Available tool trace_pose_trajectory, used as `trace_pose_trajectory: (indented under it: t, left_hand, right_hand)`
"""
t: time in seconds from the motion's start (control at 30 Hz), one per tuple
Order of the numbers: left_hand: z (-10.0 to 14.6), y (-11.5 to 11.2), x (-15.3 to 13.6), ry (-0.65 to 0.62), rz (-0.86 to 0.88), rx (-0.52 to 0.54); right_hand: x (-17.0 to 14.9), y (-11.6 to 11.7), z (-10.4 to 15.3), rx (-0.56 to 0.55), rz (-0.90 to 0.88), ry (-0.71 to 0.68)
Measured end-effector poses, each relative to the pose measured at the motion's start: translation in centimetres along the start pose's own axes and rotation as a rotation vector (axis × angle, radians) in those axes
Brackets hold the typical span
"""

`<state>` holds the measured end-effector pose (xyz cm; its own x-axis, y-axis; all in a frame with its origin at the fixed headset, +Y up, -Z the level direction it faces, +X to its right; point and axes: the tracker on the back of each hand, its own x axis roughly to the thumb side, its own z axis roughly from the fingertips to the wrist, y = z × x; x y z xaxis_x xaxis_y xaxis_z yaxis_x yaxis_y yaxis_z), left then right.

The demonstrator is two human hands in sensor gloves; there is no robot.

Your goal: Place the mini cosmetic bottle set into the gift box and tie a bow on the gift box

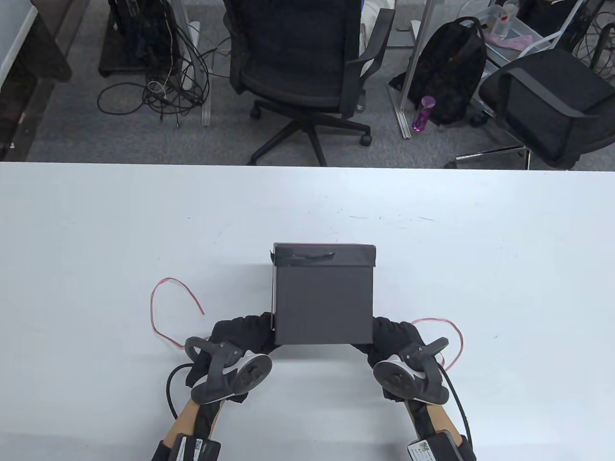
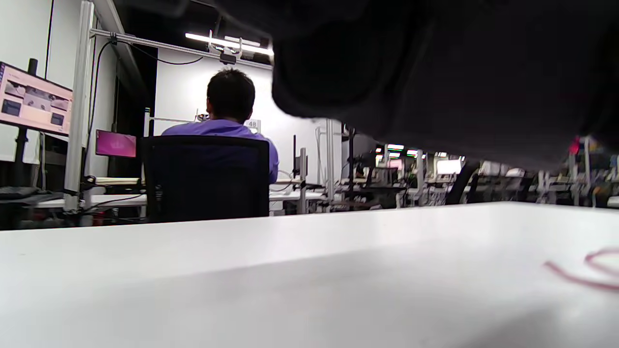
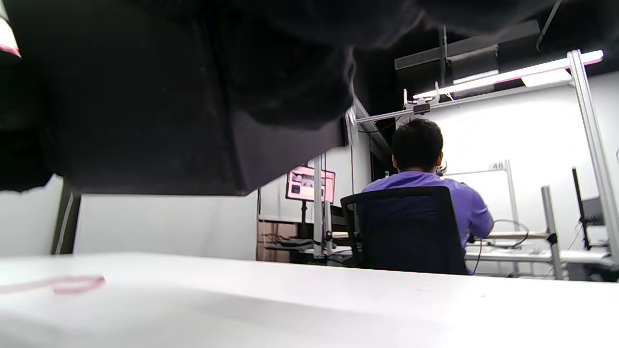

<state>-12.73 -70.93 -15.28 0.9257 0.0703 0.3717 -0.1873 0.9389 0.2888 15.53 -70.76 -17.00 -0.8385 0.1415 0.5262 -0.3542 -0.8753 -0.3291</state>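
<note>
A black gift box [image 1: 324,300] with its lid on sits between my two hands near the table's front edge. My left hand [image 1: 250,330] grips its near left lower corner and my right hand [image 1: 390,333] grips the near right one. In the right wrist view the box [image 3: 169,125] hangs above the tabletop with a gap under it. A thin red ribbon [image 1: 166,309] lies on the table, one end curling out to the left and the other end [image 1: 454,336] looping out on the right. No cosmetic bottles are in sight.
The white table [image 1: 96,230] stretches wide around the box. Beyond its far edge stand two black office chairs [image 1: 307,62], a backpack [image 1: 451,72] and floor cables. A person in a purple shirt [image 3: 425,188] sits at a desk far behind.
</note>
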Motion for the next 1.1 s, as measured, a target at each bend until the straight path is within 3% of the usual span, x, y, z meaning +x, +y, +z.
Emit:
trace_pose_trajectory:
  t: [0.13,0.33,0.47,0.53,0.63,0.77,0.97,1.07,1.1]
  left_hand:
    - [0.0,0.9,-0.1,0.014,0.120,0.058]
    - [-0.1,1.9,-0.3,0.083,0.363,0.047]
    - [-0.1,2.4,-0.7,0.183,0.612,-0.018]
    - [-0.2,2.5,-0.8,0.257,0.703,-0.119]
    - [-0.3,2.3,-1.0,0.312,0.714,-0.281]
    - [-0.5,1.5,-1.6,0.356,0.677,-0.421]
    - [-0.7,1.3,-2.4,0.371,0.658,-0.504]
    - [-0.9,2.2,-3.1,0.358,0.620,-0.575]
    - [-0.8,2.6,-3.6,0.376,0.607,-0.586]
  right_hand:
    - [-0.3,-1.1,-0.1,-0.066,-0.133,0.033]
    - [-1.0,-2.1,-0.2,-0.111,-0.306,0.142]
    - [-1.4,-2.0,-0.3,-0.074,-0.469,0.221]
    - [-1.4,-1.6,-0.4,-0.025,-0.510,0.246]
    - [-1.5,-0.9,-0.4,0.043,-0.512,0.254]
    - [-1.3,0.0,-0.4,0.135,-0.541,0.264]
    - [-1.5,0.6,-0.5,0.196,-0.574,0.275]
    - [-1.8,-0.1,-0.9,0.276,-0.589,0.319]
    - [-2.1,-0.6,-1.0,0.241,-0.568,0.348]
